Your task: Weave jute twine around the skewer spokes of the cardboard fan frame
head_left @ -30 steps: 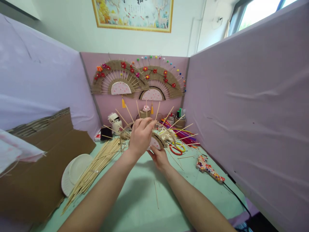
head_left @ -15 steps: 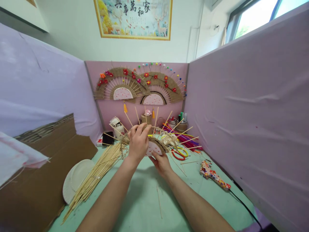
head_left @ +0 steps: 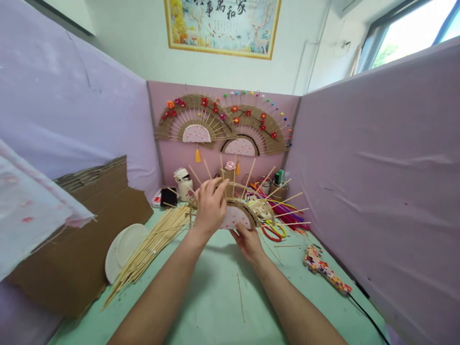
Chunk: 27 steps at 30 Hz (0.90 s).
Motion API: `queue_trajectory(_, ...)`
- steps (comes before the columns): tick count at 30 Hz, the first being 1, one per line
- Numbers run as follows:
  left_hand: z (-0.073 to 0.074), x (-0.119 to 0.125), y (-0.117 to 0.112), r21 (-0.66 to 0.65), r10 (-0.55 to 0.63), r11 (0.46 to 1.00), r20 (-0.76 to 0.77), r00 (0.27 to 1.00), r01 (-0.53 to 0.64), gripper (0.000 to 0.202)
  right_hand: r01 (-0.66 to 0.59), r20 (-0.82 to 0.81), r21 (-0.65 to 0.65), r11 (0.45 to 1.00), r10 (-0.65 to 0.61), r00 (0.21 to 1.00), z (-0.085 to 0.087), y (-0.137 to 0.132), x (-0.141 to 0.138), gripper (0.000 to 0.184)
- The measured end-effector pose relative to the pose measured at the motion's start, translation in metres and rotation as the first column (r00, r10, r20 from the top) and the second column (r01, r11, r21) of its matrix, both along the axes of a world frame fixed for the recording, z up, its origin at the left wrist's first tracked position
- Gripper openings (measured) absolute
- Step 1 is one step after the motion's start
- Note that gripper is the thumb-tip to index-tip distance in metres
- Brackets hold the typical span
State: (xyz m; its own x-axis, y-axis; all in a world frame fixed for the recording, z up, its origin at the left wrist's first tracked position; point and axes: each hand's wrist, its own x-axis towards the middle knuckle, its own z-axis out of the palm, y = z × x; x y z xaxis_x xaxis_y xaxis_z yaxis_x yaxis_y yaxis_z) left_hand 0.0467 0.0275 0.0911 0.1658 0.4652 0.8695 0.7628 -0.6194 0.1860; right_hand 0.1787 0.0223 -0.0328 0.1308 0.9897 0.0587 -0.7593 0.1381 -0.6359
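Above the table, both my hands hold a half-round fan point(head_left: 235, 216) with a pink spotted middle, a brown twine edge and thin sticks spreading outward. A strand of twine arcs across the sticks. My left hand point(head_left: 211, 205) is closed over the fan's upper left part, with its fingertips at the twine and a stick near the top; what exactly they pinch is hidden. My right hand point(head_left: 248, 241) grips the lower right edge, thumb on the pink face and fingers underneath. Behind the fan stands a twine spool point(head_left: 227, 178), partly covered by the sticks.
Left lie a bundle of bamboo sticks point(head_left: 151, 249), white paper plates point(head_left: 124, 247) and a cardboard sheet point(head_left: 72, 258). Red-handled scissors point(head_left: 272, 232), colourful pipe cleaners point(head_left: 287, 211) and a corded, patterned glue gun point(head_left: 325, 270) lie right. Two finished fans point(head_left: 196, 103) hang behind.
My view has turned slightly left and tilted, so the scene sits farther right. Both hands keep their hold on the fan, with only a slight shift of the left fingers.
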Motion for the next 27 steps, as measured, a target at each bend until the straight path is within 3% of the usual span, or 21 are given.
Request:
queue_trajectory(8,0.012,-0.045,0.020,-0.072,0.034,0.997,0.273,0.961,-0.014,0.034,0.018,-0.160,-0.041,0.999,-0.024,0.987,0.010,0.009,0.024,0.036)
queue_trajectory(12,0.014,-0.058,0.022,-0.126,-0.003,0.990,0.391,0.920,0.056,0.028,0.042,-0.237,-0.040,0.998,-0.050,0.970,0.015,0.012,0.038,0.030)
queue_trajectory(15,0.017,-0.057,0.016,-0.239,-0.018,0.959,0.485,0.874,0.152,0.025,0.073,-0.288,-0.022,0.997,-0.077,0.955,0.024,0.012,0.052,0.026)
queue_trajectory(17,0.019,-0.055,0.011,-0.411,-0.050,0.879,0.423,0.905,0.241,0.025,0.105,-0.306,-0.004,0.994,-0.101,0.947,0.030,0.011,0.062,0.021)
queue_trajectory(18,0.020,-0.055,0.009,-0.531,-0.094,0.801,0.346,0.934,0.277,0.025,0.126,-0.314,0.004,0.992,-0.118,0.942,0.033,0.010,0.067,0.019)
queue_trajectory(21,0.018,-0.060,0.009,-0.856,-0.313,0.453,0.108,0.944,0.248,0.028,0.184,-0.353,0.012,0.983,-0.168,0.921,0.040,0.008,0.077,0.015)
queue_trajectory(22,0.016,-0.064,0.012,-0.902,-0.345,0.372,0.086,0.935,0.221,0.027,0.198,-0.368,0.012,0.980,-0.180,0.912,0.041,0.007,0.079,0.015)
queue_trajectory(23,0.014,-0.066,0.017,-0.920,-0.345,0.329,0.093,0.934,0.213,0.026,0.208,-0.381,0.011,0.978,-0.188,0.905,0.042,0.006,0.080,0.015)
queue_trajectory(25,0.007,-0.070,0.027,-0.897,-0.267,0.350,0.179,0.947,0.269,0.026,0.208,-0.387,0.010,0.978,-0.188,0.903,0.044,0.004,0.080,0.015)
queue_trajectory(27,-0.001,-0.068,0.036,-0.801,-0.190,0.457,0.337,0.922,0.387,0.029,0.184,-0.364,0.013,0.983,-0.167,0.916,0.044,0.002,0.079,0.014)
